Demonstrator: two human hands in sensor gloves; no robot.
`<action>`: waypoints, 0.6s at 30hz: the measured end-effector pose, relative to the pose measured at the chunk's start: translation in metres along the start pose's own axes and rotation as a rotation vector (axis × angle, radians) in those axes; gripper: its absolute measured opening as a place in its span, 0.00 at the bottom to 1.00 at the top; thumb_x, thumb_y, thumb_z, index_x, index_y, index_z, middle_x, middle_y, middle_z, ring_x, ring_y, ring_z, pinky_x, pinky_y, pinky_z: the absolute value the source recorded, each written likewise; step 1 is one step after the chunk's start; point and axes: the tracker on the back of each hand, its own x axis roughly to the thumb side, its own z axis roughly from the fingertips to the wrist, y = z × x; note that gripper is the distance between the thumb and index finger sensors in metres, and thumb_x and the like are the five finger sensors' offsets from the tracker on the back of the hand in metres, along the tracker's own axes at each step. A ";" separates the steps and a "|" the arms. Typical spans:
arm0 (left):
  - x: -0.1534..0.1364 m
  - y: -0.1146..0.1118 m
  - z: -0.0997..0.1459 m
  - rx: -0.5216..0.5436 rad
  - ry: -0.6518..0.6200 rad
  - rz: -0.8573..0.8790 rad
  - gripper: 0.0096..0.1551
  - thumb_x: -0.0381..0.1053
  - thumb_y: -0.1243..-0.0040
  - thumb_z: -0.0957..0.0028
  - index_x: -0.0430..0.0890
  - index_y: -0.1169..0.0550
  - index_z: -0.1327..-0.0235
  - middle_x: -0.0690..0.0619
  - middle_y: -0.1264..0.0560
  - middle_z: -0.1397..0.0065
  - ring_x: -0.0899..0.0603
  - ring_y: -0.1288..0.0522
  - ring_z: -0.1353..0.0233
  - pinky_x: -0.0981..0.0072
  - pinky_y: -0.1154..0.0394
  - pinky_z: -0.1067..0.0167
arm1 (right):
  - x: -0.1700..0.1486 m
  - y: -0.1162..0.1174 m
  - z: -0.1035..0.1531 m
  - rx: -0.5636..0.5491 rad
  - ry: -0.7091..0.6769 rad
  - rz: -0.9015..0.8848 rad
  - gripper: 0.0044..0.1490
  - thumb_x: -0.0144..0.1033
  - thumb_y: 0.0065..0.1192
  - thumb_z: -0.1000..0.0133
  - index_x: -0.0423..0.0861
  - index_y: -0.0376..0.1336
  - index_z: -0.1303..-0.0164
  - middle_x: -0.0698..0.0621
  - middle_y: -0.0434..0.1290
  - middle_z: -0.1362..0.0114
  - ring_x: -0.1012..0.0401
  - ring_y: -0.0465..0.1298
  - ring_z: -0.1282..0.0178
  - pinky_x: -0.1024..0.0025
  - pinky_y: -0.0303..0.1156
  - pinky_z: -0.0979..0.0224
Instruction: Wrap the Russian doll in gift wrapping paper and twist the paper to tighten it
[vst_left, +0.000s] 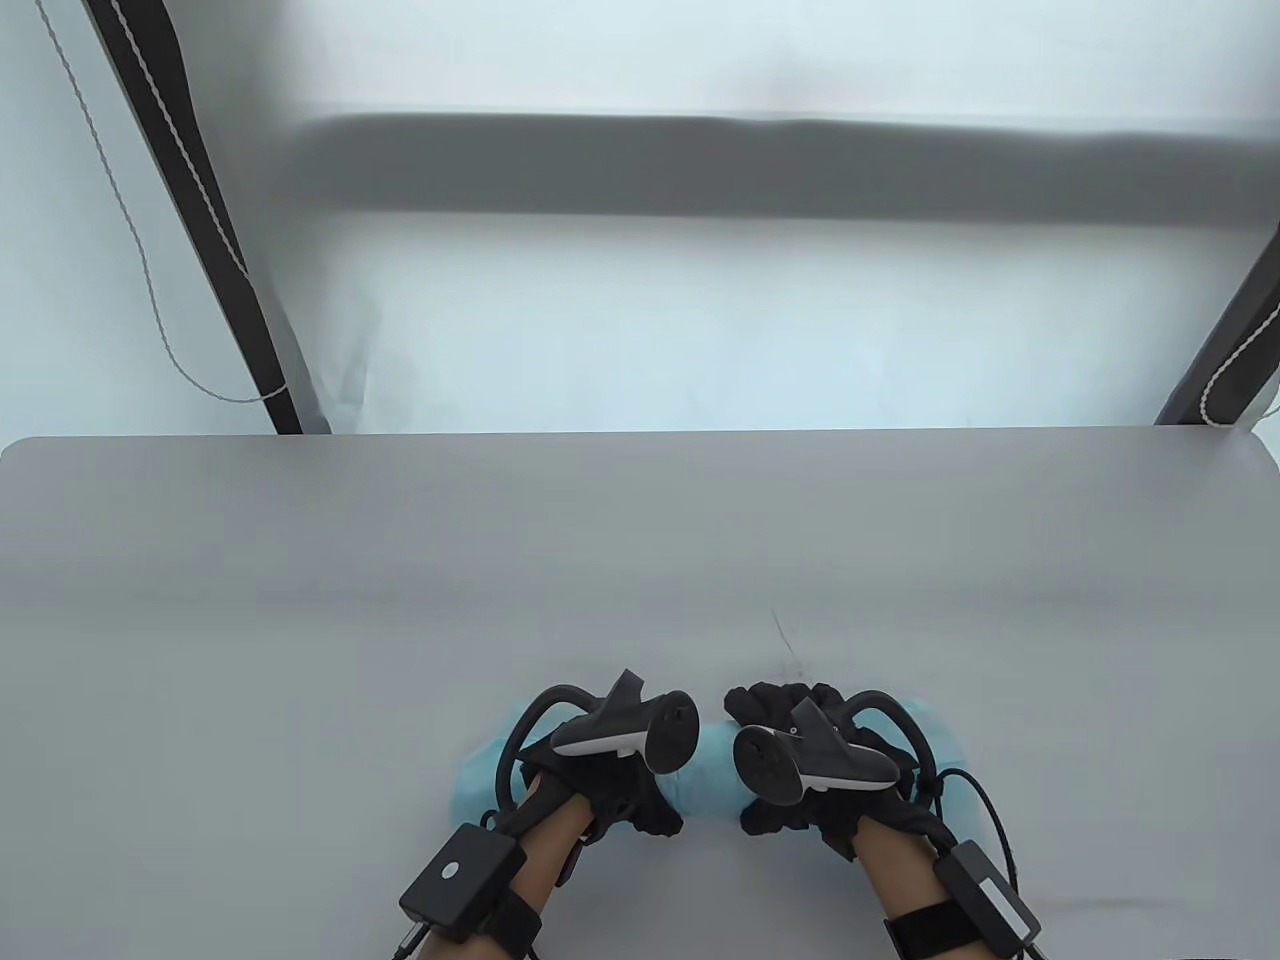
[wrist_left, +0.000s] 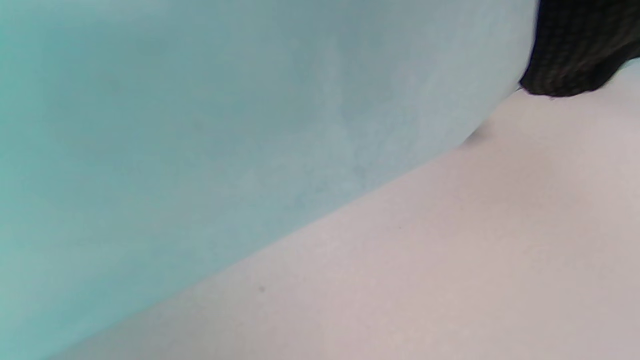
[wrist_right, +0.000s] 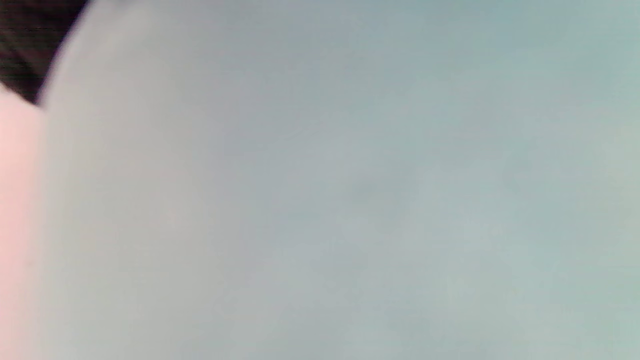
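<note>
The light, soft blue paper (vst_left: 705, 775), rolled near the table's (vst_left: 300, 600) front edge with the doll presumably hidden inside, is clasped by left hand (vst_left: 610, 775) and right hand (vst_left: 810, 775); twist its free ends.

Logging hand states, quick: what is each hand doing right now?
Left hand: curled onto the blue wrapping paper, holding it.
Right hand: curled over the same paper, holding it.
</note>
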 end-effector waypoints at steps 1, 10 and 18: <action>0.000 0.000 0.000 -0.004 0.000 -0.001 0.67 0.77 0.28 0.61 0.41 0.41 0.20 0.43 0.23 0.27 0.37 0.18 0.39 0.38 0.25 0.38 | -0.001 0.000 0.000 0.004 0.007 -0.015 0.76 0.72 0.74 0.55 0.45 0.44 0.07 0.39 0.62 0.11 0.43 0.67 0.15 0.35 0.59 0.15; 0.010 0.001 0.014 0.181 0.148 -0.183 0.66 0.75 0.32 0.58 0.58 0.54 0.15 0.43 0.42 0.10 0.32 0.38 0.15 0.20 0.49 0.26 | -0.024 0.007 -0.006 0.163 0.088 -0.344 0.74 0.78 0.73 0.55 0.42 0.52 0.10 0.39 0.72 0.19 0.44 0.74 0.24 0.38 0.66 0.19; 0.014 -0.004 0.004 0.249 0.128 -0.269 0.66 0.70 0.27 0.58 0.48 0.51 0.18 0.48 0.29 0.21 0.38 0.28 0.22 0.27 0.39 0.28 | -0.028 0.009 -0.006 0.212 0.106 -0.425 0.74 0.76 0.74 0.53 0.41 0.50 0.08 0.37 0.69 0.17 0.42 0.71 0.22 0.36 0.64 0.18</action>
